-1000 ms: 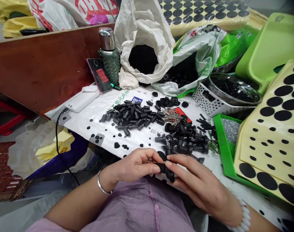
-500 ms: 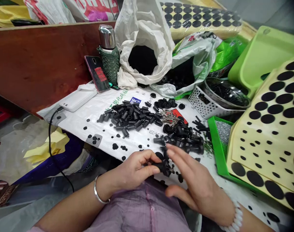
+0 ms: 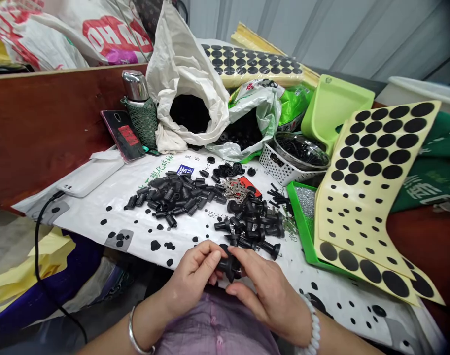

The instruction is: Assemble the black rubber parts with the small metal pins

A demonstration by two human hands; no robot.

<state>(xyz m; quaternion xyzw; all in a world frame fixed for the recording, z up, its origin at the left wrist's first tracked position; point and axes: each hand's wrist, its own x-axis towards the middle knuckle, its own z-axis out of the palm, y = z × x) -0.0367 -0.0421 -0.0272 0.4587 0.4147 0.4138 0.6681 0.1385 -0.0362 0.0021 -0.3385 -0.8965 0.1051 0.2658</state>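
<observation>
A black flanged plastic part (image 3: 229, 267) with small metal contacts is held low in front of my shirt. My left hand (image 3: 191, 271) pinches its left side between thumb and fingers. From the right, my right hand (image 3: 267, 281) has its fingertips at the top of the part and its thumb just under it; their exact contact is partly hidden. Just beyond my hands lies a pile of similar black flanged parts (image 3: 252, 222). Further left spreads a heap of short black tubes (image 3: 176, 192). Thin metal pieces (image 3: 236, 190) lie between the two piles, close to black rings (image 3: 228, 170).
A green tray (image 3: 301, 227) and sticker sheets (image 3: 365, 222) with black discs stand right. Behind are a white sack (image 3: 190, 64), a white basket (image 3: 280, 165) with a metal bowl (image 3: 302, 150), a flask (image 3: 139, 108) and a phone (image 3: 123, 135). A cabled white device (image 3: 89, 172) lies left.
My right hand has come in from the right, its fingers now against the black part. My left hand keeps its pinch. The view has shifted, showing more on the right.
</observation>
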